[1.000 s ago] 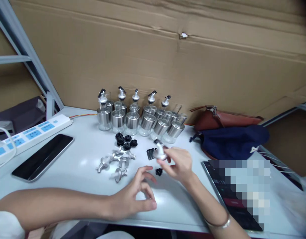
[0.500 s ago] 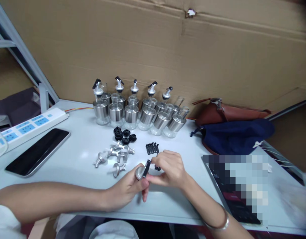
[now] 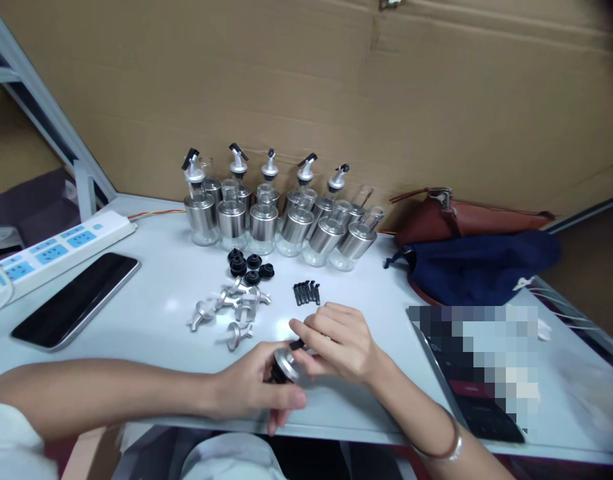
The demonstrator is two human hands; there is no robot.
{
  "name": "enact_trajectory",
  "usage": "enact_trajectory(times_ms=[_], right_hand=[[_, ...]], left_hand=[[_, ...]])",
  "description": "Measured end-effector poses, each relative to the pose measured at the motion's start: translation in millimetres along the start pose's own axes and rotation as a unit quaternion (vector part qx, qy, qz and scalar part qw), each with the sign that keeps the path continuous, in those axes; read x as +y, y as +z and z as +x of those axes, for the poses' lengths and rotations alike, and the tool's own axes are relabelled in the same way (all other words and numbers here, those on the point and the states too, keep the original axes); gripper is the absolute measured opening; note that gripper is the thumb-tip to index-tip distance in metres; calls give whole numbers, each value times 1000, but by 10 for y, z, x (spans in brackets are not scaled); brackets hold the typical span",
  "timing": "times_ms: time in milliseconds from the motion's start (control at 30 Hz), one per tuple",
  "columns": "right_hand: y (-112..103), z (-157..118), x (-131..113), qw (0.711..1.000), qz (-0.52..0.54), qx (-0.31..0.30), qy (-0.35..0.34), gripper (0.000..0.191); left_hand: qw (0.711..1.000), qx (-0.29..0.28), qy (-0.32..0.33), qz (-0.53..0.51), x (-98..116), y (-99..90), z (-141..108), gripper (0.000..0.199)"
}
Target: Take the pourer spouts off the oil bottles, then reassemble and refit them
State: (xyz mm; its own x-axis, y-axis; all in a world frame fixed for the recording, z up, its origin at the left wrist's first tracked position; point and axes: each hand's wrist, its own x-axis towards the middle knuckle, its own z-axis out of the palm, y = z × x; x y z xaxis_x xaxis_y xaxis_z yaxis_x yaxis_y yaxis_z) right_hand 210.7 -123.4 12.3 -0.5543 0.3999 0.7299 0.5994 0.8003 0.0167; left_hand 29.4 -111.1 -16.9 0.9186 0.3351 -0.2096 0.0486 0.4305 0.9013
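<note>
**Left hand and right hand on one pourer, lower centre of frame**

Pourer is tilted, silver disc facing up, black ribbed stopper below it, above the near edge of the bench. Left hand curled round it, thumb and fingers closed on the stopper end. Right hand pinching the spout end by the black lever, thumb and index close together; exact contact partly hidden by the fingers. Bracelet on right wrist.

Centre: row of loose black levers, just beyond right hand. Left of centre: pile of loose silver spouts, near left hand; five black stoppers grouped behind it.

Upper centre: glass bottles with metal bands, two rows, close together. Five carry fitted pourers; front row otherwise open-necked. Cardboard behind.

Left side: phone, dark screen up, beside white power strip. Right side: navy cloth bag against brown bag; tablet below them, partly pixelated.
</note>
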Motion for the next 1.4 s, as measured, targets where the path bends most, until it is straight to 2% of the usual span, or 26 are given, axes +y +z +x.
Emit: enact_trajectory(times_ms=[67,200,267,433,633,700,800,900,1000,1100,1167,1233,1300,1400], right_hand=[[-9,-5,9,1000,1,-13,-5,35],[-25,-1,45,999,40,-19,12,39],[-31,-6,68,998,48,-12,25,46],[-28,-29,52,999,14,-14,29,51],[24,-27,-37,998,-33,-48,6,55],[47,-30,-60,999,-8,-38,33,53],[60,-26,-64,994,77,-2,73,45],[4,-25,40,986,109,11,124,36],[-111,-75,272,959,93,11,269,24],[-224,-180,521,887,143,5,438,15],[-270,-245,630,841,171,-53,510,15],[-287,-283,679,818,123,-135,546,11],[-276,-298,682,806,58,-199,555,12],[-224,-303,648,796,35,-247,551,16]], left_hand=[[999,-27,28,-12,-2,-14,0,68],[996,36,80,-8,-43,0,7,61],[996,56,76,3,-74,12,6,58],[997,62,18,36,-103,10,-7,55],[994,34,-2,105,-57,10,-19,32],[990,20,28,139,-37,9,-27,32],[977,-31,74,196,-10,8,-52,36],[975,-42,64,211,15,17,-80,30],[974,-33,59,215,43,34,-93,27],[977,-8,60,207,64,45,-84,25],[980,8,59,191,66,50,-72,24],[984,16,52,172,59,52,-62,24],[988,15,37,151,48,54,-57,25],[992,17,14,124,42,56,-54,29]])
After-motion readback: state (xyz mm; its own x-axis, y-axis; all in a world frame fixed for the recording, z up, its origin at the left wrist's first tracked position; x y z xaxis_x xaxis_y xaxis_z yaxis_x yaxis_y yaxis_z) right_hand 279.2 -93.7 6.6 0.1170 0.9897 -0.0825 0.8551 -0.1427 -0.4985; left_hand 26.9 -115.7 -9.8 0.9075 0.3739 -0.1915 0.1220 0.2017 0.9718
